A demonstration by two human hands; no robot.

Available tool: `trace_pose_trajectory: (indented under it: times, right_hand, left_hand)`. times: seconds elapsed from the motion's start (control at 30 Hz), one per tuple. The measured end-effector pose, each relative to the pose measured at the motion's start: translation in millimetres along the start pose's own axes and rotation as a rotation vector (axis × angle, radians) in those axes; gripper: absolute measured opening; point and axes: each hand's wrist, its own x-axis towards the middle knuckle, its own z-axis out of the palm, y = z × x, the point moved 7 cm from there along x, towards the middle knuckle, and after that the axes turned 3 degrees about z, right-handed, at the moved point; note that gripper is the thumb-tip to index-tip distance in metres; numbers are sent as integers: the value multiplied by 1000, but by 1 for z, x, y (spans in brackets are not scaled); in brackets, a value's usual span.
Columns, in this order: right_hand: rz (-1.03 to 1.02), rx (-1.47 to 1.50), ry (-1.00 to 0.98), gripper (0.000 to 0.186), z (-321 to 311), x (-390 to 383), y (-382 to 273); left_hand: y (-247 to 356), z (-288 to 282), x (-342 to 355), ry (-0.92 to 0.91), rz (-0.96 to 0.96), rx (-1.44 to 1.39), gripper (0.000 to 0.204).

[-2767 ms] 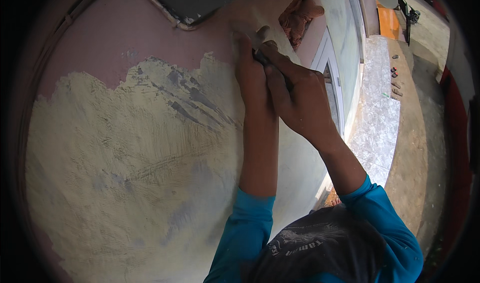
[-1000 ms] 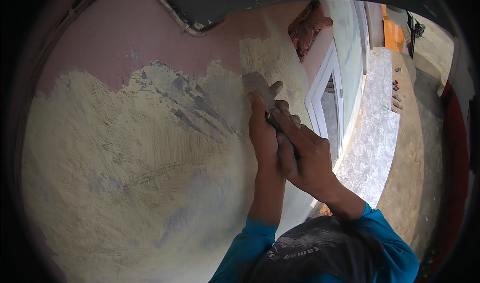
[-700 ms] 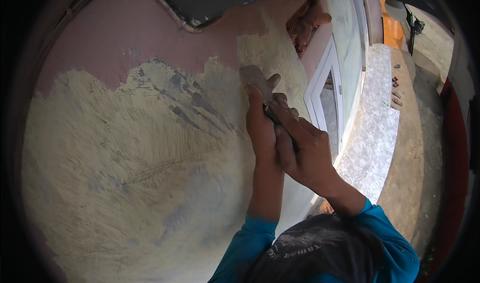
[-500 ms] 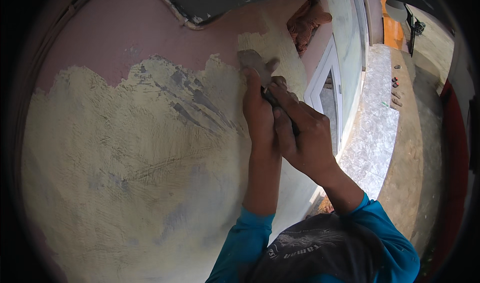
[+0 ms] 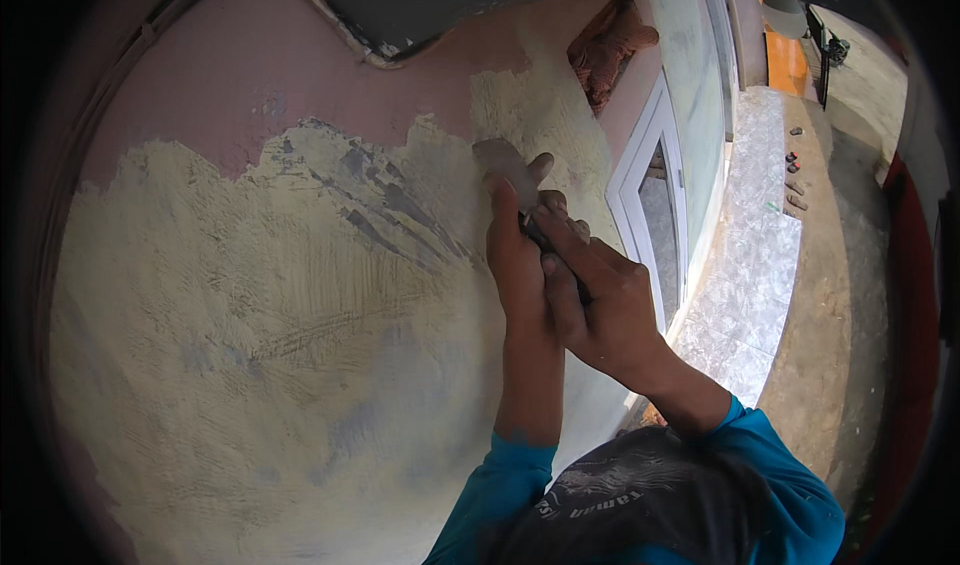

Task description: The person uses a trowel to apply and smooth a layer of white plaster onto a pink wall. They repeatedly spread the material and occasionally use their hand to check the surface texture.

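Observation:
Both my hands are together on a scraper [image 5: 497,155] whose flat, dull grey blade lies against the wall [image 5: 290,335]. My right hand [image 5: 605,300] is closed round its dark handle, most of which the fingers cover. My left hand [image 5: 515,250] grips the tool nearer the blade, the thumb laid along it and a fingertip showing on the far side. Pinkish paint [image 5: 200,85] covers the upper wall, with a ragged edge above a rough cream surface. Just above the blade, a cream strip runs up into the pink.
A dark overhang [image 5: 420,10] juts out above the wall. To the right are a reddish carved recess [image 5: 610,50] and a white-framed window [image 5: 635,185]. Below lies a pale tiled walkway [image 5: 745,245], with several sandals beside it on brown ground [image 5: 815,335].
Both hands and the scraper have moved down the wall together, exposing more of the cream strip above the blade. My grip looks the same.

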Motion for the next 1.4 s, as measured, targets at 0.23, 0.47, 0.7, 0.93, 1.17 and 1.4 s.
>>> trace_pose_trajectory:
  times: [0.23, 0.47, 0.7, 0.93, 1.17, 1.4]
  right_hand:
    - [63, 46, -46, 45, 3, 4, 0]
    - [41, 32, 1, 45, -1, 5, 3]
    - [-22, 9, 1, 48, 1, -1, 0]
    - [-104, -22, -4, 47, 0, 2, -11]
    - [28, 32, -26, 46, 0, 7, -2]
    - [42, -9, -63, 48, -3, 4, 0]
  left_hand:
    - [3, 4, -2, 1, 6, -8, 69]
    - [16, 18, 1, -171, 161, 33, 72]
    - [5, -1, -3, 127, -22, 17, 71]
    - [-1, 2, -3, 108, -110, -110, 71]
    - [7, 5, 2, 0, 45, 32, 71]
    - [-9, -12, -14, -18, -27, -123, 71]
